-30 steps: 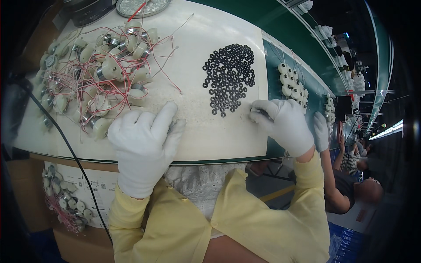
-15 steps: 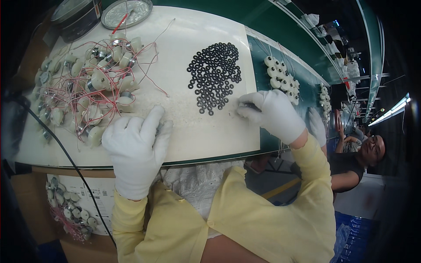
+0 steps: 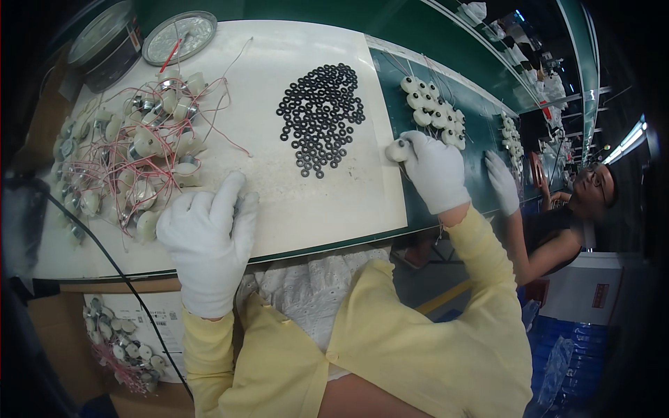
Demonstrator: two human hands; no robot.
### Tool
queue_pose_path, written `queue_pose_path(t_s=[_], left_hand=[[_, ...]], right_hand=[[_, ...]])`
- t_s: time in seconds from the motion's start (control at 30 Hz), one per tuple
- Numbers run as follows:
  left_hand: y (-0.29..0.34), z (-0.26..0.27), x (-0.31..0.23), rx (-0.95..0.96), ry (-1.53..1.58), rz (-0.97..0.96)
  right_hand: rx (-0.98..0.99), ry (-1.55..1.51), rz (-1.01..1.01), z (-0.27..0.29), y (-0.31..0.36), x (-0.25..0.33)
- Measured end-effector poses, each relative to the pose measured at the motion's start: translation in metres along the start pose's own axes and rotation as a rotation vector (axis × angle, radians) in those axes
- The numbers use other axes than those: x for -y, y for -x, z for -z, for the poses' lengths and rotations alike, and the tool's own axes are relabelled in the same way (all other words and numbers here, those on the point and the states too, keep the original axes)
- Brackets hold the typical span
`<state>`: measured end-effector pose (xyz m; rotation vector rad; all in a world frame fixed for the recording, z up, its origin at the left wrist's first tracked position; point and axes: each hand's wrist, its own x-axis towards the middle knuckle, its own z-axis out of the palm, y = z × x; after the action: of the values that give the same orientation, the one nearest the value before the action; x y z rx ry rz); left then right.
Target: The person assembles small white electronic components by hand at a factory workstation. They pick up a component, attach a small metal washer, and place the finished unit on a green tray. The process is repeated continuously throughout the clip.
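Observation:
My right hand (image 3: 433,171), in a white glove, pinches a small white round motor housing (image 3: 398,150) with a dark centre, at the seam between the white sheet and the green tabletop. Just beyond it stand several rows of similar white motor housings (image 3: 435,111) with black rings on top. My gloved left hand (image 3: 205,244) rests near the table's front edge. Its thumb and forefinger are close together, and anything between them is hidden. Left of it lies a tangled heap of motors (image 3: 143,143) with red wires. A pile of black rings (image 3: 320,115) spreads between my hands.
A round tin (image 3: 104,42) and its lid (image 3: 181,38) stand at the far left. A black cable (image 3: 104,244) crosses the left edge. Below the table is a box with more wired motors (image 3: 125,341). At right a co-worker's gloved hand (image 3: 502,182) reaches the green tabletop.
My right hand has moved a little up, toward the rows, and the white motor housing in its fingers now shows. My left hand has hardly moved. The whole view has shifted slightly.

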<state>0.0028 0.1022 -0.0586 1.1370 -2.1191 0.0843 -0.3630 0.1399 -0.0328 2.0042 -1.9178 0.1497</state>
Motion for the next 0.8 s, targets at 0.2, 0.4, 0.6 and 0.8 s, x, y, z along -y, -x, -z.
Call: queue_pose_path(t_s=[0.2, 0.4, 0.6, 0.8], left_hand=[[0.002, 0.000, 0.002, 0.023, -0.004, 0.013], [-0.001, 0.002, -0.001, 0.039, 0.014, -0.004], [-0.002, 0.005, -0.003, 0.054, 0.012, 0.006], [-0.004, 0.000, -0.003, -0.004, -0.005, -0.034]], right_hand=[[-0.110, 0.213, -0.060, 0.036, 0.001, 0.004], [-0.211, -0.032, 0.019, 0.020, 0.001, 0.039], [-0.166, 0.032, -0.074, 0.007, 0.003, 0.002], [-0.096, 0.145, -0.164, 0.008, 0.015, -0.025]])
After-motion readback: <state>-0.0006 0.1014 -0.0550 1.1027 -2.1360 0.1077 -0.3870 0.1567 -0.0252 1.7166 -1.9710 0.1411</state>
